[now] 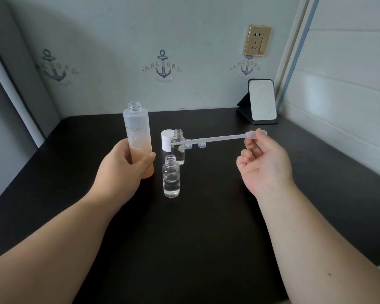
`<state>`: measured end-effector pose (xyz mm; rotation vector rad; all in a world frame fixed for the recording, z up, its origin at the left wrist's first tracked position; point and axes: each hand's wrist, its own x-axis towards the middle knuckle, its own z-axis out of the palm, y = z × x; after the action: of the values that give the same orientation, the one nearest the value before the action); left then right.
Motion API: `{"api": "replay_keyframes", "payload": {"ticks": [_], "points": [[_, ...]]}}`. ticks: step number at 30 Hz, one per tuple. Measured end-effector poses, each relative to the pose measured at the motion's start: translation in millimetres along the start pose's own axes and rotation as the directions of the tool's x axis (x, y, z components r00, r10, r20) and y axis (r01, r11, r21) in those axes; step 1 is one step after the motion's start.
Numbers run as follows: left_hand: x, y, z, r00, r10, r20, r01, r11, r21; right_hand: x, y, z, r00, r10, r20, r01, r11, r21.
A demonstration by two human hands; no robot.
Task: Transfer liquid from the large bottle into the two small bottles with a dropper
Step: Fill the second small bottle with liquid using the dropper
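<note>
Left hand [121, 170] grips large bottle [138, 137], right hand [263, 163] pinches dropper [215, 138] (tip blurs against far small bottle [178, 148]).

Count on the bench [206, 216]: one large bottle [138, 137], two small bottles [171, 178] [178, 148], one dropper [217, 138], one white cap [167, 139], two clear caps [188, 145] [202, 144], one mirror [262, 101].

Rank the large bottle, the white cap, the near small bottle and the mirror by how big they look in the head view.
1. Large bottle, tallest.
2. Mirror, though it stands farther back, so its true size is unsure.
3. Near small bottle.
4. White cap, smallest.
</note>
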<state>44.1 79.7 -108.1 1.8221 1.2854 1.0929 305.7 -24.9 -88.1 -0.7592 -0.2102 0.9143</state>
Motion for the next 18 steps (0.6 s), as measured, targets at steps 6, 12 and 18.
{"api": "replay_keyframes", "payload": {"ticks": [6,12,18], "points": [[-7,6,-4,0.997,0.074,0.005,-0.073,0.994,-0.082,-1,-1,-1,0.998,0.000,0.064,-0.002,0.999,0.041],[-14,13,-6,0.990,0.143,-0.003,-0.143,0.989,-0.035,-2,-2,-1,0.995,-0.024,0.094,0.016,0.996,0.084],[-15,17,-7,0.987,0.163,0.005,-0.163,0.987,0.001,-3,-1,0,0.995,-0.027,0.094,0.021,0.997,0.069]]}}
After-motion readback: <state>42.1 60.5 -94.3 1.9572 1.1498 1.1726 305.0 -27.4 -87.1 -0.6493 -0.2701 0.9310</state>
